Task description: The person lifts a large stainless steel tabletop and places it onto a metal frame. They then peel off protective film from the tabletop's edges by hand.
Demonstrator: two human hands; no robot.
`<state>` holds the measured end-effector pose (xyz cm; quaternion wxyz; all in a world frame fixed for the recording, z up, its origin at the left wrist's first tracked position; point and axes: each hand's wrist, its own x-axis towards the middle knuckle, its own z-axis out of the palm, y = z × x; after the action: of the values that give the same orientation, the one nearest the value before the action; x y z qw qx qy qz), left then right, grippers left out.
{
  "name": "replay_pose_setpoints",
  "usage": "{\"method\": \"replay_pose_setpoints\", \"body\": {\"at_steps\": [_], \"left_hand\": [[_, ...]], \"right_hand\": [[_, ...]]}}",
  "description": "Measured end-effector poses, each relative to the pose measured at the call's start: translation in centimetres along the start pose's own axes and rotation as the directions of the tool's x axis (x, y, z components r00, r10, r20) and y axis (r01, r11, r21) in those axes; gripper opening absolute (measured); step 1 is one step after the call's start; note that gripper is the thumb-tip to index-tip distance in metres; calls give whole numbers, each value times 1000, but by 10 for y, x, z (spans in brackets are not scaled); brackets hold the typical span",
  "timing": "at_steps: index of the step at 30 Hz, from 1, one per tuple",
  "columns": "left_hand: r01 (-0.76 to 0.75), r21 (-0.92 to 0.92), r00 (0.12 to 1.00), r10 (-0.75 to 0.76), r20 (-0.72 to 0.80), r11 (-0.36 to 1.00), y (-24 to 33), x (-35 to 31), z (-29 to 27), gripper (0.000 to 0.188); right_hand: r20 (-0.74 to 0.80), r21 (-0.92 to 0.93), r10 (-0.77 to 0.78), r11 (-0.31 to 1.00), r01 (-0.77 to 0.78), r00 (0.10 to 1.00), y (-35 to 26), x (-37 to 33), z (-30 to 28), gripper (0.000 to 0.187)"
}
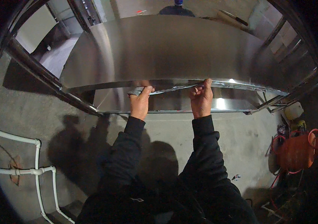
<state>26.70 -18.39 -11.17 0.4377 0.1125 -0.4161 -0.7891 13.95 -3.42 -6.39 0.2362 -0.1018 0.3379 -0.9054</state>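
Note:
A broad, shiny stainless steel sheet [174, 52] forms the top of a metal frame in front of me. Along its near edge runs a thin, crinkled silvery strip [172, 89], possibly tape or film. My left hand [139, 104] is closed on the strip's bunched left end, just below the edge. My right hand [202, 100] pinches the strip farther right, its thumb up against the sheet's edge. Between the hands the strip hangs slightly away from the sheet. Beneath is a lower steel shelf [168, 102], partly hidden by the hands.
Metal posts [36, 67] stand at both sides of the sheet. White plastic pipes [38, 149] rise at lower left. An orange container [295, 153] with loops sits on the floor at right. Beyond the far edge lies a long, dark-handled tool [237, 18].

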Motion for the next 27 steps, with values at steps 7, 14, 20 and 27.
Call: {"method": "replay_pose_setpoints", "body": {"at_steps": [7,14,20,27], "left_hand": [[96,55,990,-90,-113,994,5,-2,9,9],[256,-476,946,-318,-55,842,-8,-22,-15,6],[406,-634,905,-388,176,658,15,-16,5,13],[330,384,903,-407,138,862,18,-31,60,18]], "right_hand": [[33,15,1,1000,-2,999,2,4,-7,31],[63,6,14,1000,-15,998,4,0,-1,28],[-60,-28,-18,999,16,998,4,5,-12,30],[-183,-150,40,986,-68,982,-9,-5,-6,32]]}}
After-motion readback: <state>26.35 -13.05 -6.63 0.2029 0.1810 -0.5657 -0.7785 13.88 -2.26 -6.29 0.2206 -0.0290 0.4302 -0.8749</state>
